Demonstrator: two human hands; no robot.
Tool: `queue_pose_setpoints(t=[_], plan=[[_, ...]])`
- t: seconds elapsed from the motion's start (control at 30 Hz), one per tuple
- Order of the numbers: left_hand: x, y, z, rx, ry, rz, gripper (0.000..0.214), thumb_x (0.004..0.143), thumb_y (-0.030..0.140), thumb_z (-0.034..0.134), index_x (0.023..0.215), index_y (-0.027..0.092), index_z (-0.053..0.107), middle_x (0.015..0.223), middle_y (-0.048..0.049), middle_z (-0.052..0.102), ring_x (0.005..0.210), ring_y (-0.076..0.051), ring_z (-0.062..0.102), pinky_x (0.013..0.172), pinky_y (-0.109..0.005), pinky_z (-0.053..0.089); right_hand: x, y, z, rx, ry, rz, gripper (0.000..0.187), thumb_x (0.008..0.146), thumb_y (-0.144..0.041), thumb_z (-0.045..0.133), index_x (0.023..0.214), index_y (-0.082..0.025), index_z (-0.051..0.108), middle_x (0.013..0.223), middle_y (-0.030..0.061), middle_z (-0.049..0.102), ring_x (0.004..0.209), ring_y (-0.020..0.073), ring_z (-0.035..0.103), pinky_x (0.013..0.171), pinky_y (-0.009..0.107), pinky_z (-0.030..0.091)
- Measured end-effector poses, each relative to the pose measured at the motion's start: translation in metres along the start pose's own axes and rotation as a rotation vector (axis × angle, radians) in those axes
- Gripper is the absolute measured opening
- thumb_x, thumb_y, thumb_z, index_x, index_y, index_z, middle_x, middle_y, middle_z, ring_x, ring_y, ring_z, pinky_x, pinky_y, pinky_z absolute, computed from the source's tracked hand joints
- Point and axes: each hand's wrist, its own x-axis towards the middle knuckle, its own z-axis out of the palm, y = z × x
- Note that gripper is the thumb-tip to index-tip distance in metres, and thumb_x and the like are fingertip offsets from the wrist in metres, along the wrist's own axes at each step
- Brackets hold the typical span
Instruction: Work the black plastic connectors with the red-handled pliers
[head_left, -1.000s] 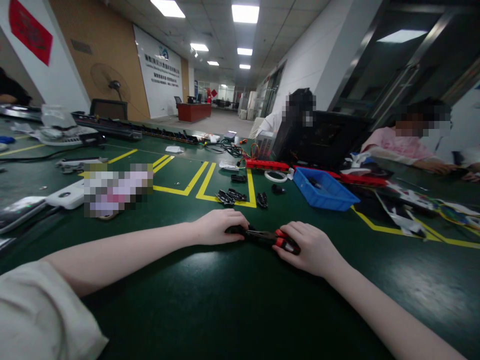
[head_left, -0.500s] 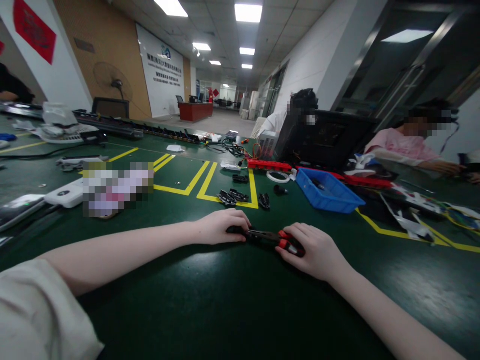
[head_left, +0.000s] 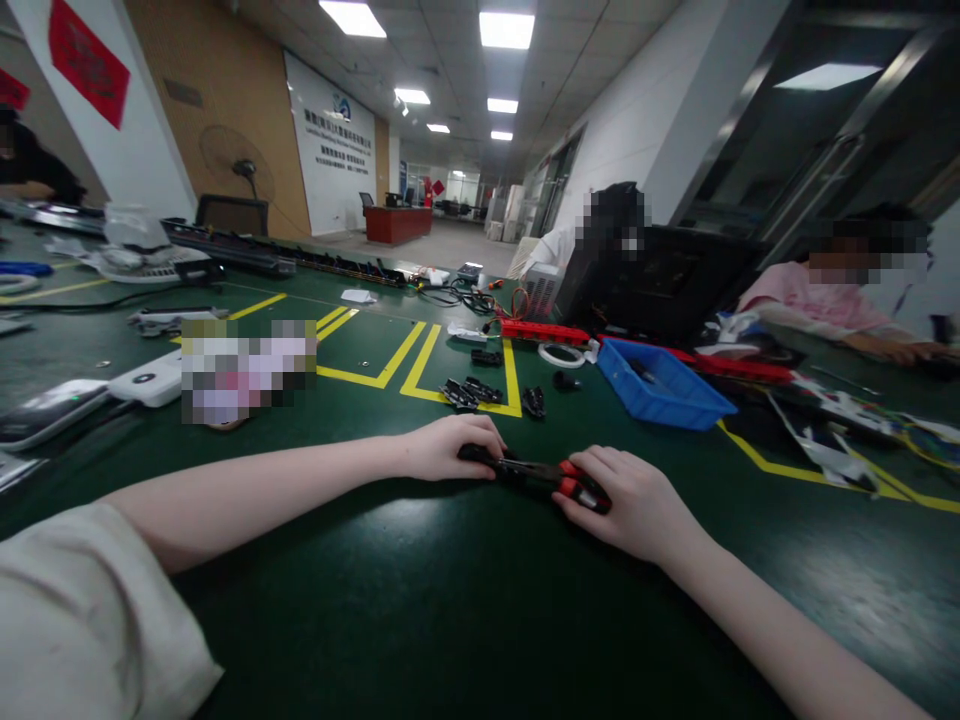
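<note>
My left hand [head_left: 450, 447] rests on the green table, fingers curled over a small black part [head_left: 480, 455] that is mostly hidden under them. My right hand [head_left: 630, 500] grips the red and black handles of a pair of pliers [head_left: 559, 478]. The pliers' dark jaws point left and meet the black part at my left fingertips. Both forearms lie low over the table, converging at the middle.
Several small black parts [head_left: 471, 392] lie on the yellow floor-tape lines beyond my hands. A blue bin [head_left: 664, 385], a white tape roll [head_left: 561, 354] and a red strip [head_left: 544, 330] stand farther back. White devices [head_left: 154, 378] sit at left. Two people sit at right.
My hands have stayed joined on the pliers and the part. The view has shifted slightly to the left; the table's objects sit a little more rightward.
</note>
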Motion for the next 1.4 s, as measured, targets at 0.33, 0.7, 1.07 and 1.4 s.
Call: queue_pose_setpoints(t=[0.33, 0.7, 1.07, 1.4], plan=[[0.000, 0.004, 0.000, -0.010, 0.000, 0.010, 0.012, 0.085, 0.015, 0.071, 0.096, 0.012, 0.069, 0.113, -0.0124, 0.061, 0.106, -0.021, 0.061, 0.095, -0.036, 0.050, 0.001, 0.003, -0.004, -0.100, 0.008, -0.082, 0.027, 0.088, -0.040, 0.056, 0.096, -0.015, 0.063, 0.088, 0.0108, 0.067, 0.076, 0.0212, 0.061, 0.065, 0.033, 0.048], [0.000, 0.000, 0.001, -0.003, 0.005, 0.023, 0.012, 0.086, 0.016, 0.070, 0.097, 0.012, 0.068, 0.112, -0.0122, 0.060, 0.105, -0.021, 0.061, 0.093, -0.035, 0.050, -0.001, -0.002, -0.002, -0.105, 0.006, -0.073, 0.027, 0.087, -0.039, 0.059, 0.096, -0.014, 0.064, 0.086, 0.0095, 0.066, 0.073, 0.0196, 0.061, 0.064, 0.031, 0.048], [-0.001, -0.002, 0.002, -0.019, 0.006, 0.008, 0.013, 0.085, 0.018, 0.071, 0.097, 0.014, 0.068, 0.111, -0.0103, 0.059, 0.107, -0.021, 0.061, 0.094, -0.034, 0.050, -0.001, 0.012, -0.001, -0.055, -0.007, -0.102, 0.025, 0.087, -0.038, 0.059, 0.098, -0.016, 0.063, 0.089, 0.0098, 0.068, 0.076, 0.0201, 0.062, 0.066, 0.032, 0.049], [0.000, 0.002, 0.001, 0.004, 0.000, 0.003, 0.015, 0.084, 0.016, 0.072, 0.098, 0.013, 0.068, 0.111, -0.0108, 0.060, 0.108, -0.021, 0.061, 0.095, -0.033, 0.050, -0.001, 0.005, 0.003, -0.083, 0.017, -0.106, 0.027, 0.086, -0.037, 0.060, 0.099, -0.014, 0.064, 0.089, 0.0104, 0.067, 0.074, 0.0194, 0.061, 0.064, 0.032, 0.049]])
